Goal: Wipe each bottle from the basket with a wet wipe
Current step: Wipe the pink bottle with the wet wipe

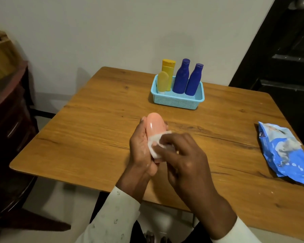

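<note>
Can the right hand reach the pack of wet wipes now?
Probably yes: the pack of wet wipes lies uncovered on the right hand's side, but that hand holds a wipe.

We count five bottles in all: one peach-pink bottle (154, 125) out of the basket, and four standing inside it. Of those four, two are dark blue, the left blue bottle (182, 77) and the right blue bottle (194, 80), and two are yellow, a taller yellow bottle (168, 67) at the back and a smaller yellow bottle (162, 82) in front of it. We see one light blue basket (178, 102), one white wet wipe (154, 146), and one blue wipes packet (286, 153). We count two hands, the left hand (140, 148) and the right hand (184, 158), and one wooden table (88, 130) beneath everything.
</note>
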